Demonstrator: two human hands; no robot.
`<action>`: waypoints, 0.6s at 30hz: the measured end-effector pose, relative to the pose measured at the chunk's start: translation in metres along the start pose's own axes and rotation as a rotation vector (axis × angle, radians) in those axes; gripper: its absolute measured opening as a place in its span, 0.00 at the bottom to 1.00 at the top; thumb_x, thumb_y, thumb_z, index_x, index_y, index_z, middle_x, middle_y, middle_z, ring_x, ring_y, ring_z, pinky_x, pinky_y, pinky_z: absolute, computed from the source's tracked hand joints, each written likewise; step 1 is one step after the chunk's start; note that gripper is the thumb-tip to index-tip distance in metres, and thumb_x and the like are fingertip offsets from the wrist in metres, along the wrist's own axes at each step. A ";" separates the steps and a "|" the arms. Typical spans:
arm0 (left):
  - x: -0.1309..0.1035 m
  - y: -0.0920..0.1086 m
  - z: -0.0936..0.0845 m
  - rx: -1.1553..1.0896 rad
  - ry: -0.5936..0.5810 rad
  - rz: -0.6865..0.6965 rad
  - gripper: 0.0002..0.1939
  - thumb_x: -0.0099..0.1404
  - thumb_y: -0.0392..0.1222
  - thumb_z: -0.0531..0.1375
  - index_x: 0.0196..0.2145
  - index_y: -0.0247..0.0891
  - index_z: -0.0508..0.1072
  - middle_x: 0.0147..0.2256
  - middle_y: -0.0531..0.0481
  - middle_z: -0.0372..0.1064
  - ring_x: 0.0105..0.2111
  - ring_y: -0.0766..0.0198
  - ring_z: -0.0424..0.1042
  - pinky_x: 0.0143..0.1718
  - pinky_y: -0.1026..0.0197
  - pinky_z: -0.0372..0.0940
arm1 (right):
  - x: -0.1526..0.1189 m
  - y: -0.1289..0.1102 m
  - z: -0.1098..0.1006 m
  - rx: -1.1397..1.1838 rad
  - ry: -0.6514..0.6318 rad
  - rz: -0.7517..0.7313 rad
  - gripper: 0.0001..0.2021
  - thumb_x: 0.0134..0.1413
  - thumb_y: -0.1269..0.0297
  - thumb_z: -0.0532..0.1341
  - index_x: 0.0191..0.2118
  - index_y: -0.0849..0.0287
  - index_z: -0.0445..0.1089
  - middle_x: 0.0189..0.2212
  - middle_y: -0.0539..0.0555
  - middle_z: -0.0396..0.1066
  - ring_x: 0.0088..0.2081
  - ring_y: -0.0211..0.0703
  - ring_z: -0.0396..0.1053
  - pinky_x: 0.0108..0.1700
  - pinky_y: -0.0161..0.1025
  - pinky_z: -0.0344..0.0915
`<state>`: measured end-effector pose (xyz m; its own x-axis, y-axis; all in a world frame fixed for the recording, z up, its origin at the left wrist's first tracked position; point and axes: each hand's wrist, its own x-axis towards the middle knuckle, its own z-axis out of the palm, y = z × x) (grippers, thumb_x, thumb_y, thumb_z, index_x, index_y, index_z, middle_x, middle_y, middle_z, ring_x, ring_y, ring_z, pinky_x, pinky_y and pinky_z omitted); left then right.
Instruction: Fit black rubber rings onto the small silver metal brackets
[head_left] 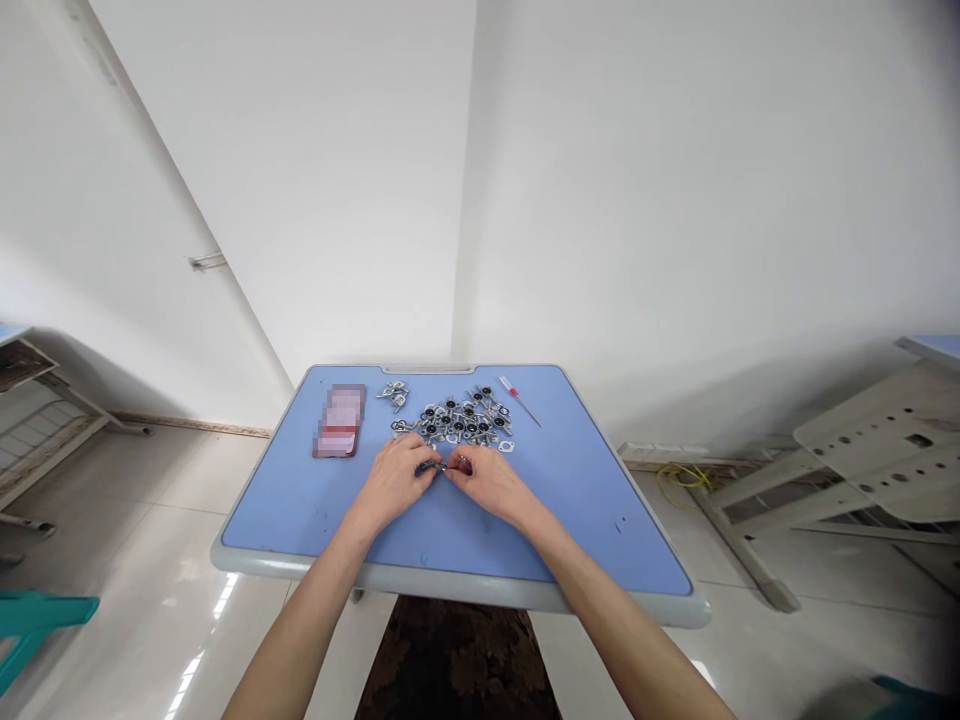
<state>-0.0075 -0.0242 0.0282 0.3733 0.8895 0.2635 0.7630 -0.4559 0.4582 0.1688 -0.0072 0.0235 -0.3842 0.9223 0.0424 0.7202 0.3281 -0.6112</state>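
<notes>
Over the middle of the blue desk (300, 510), my left hand (399, 474) and my right hand (484, 478) meet, fingers closed around small metal parts (442, 466). The fingers partly cover these parts, so their shape is unclear. Just beyond my hands lies a pile of metal parts with black round pieces (459, 426). A flat metal plate (507, 447) rests at the pile's right edge. Behind my left hand is a smaller group of silvery metal pieces (395, 394).
A phone (340, 422) lies at the desk's left. A screwdriver with a red and clear handle (523, 405) lies at the back right. White walls stand behind. Other desks (862, 460) flank this one, and a green stool (37, 620) is at lower left.
</notes>
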 end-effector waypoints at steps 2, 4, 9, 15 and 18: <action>0.001 -0.001 0.001 -0.019 -0.006 0.011 0.09 0.62 0.34 0.57 0.36 0.42 0.76 0.36 0.50 0.69 0.39 0.61 0.68 0.44 0.58 0.61 | 0.000 0.000 0.000 -0.005 -0.003 0.002 0.04 0.50 0.71 0.59 0.31 0.59 0.72 0.24 0.50 0.70 0.27 0.38 0.65 0.30 0.33 0.56; 0.002 -0.002 0.002 -0.032 -0.003 0.019 0.09 0.63 0.34 0.56 0.36 0.41 0.76 0.35 0.50 0.69 0.39 0.61 0.68 0.43 0.58 0.62 | 0.001 0.000 0.001 -0.011 -0.003 0.007 0.05 0.50 0.71 0.59 0.31 0.59 0.72 0.25 0.50 0.71 0.27 0.38 0.65 0.30 0.33 0.56; 0.003 0.004 0.006 0.052 0.004 -0.001 0.08 0.61 0.31 0.56 0.33 0.39 0.74 0.34 0.49 0.69 0.39 0.59 0.68 0.42 0.58 0.61 | 0.001 0.000 0.002 -0.031 0.002 0.007 0.05 0.50 0.72 0.58 0.30 0.59 0.72 0.25 0.50 0.71 0.27 0.38 0.65 0.30 0.33 0.56; 0.002 0.006 0.005 0.022 0.034 -0.039 0.07 0.59 0.33 0.57 0.35 0.40 0.73 0.35 0.50 0.70 0.37 0.60 0.68 0.43 0.57 0.59 | -0.001 -0.003 0.001 -0.042 0.025 0.031 0.05 0.49 0.72 0.59 0.28 0.60 0.71 0.23 0.50 0.70 0.26 0.38 0.64 0.28 0.33 0.54; 0.002 0.003 0.000 -0.036 0.086 -0.085 0.06 0.59 0.33 0.56 0.34 0.39 0.72 0.33 0.51 0.70 0.35 0.62 0.68 0.41 0.59 0.59 | -0.001 -0.003 0.001 -0.043 0.028 0.035 0.05 0.49 0.72 0.59 0.27 0.60 0.71 0.22 0.50 0.70 0.25 0.37 0.64 0.28 0.32 0.54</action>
<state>-0.0040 -0.0235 0.0301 0.2602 0.9198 0.2937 0.7699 -0.3813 0.5118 0.1661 -0.0092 0.0246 -0.3420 0.9387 0.0441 0.7574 0.3031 -0.5784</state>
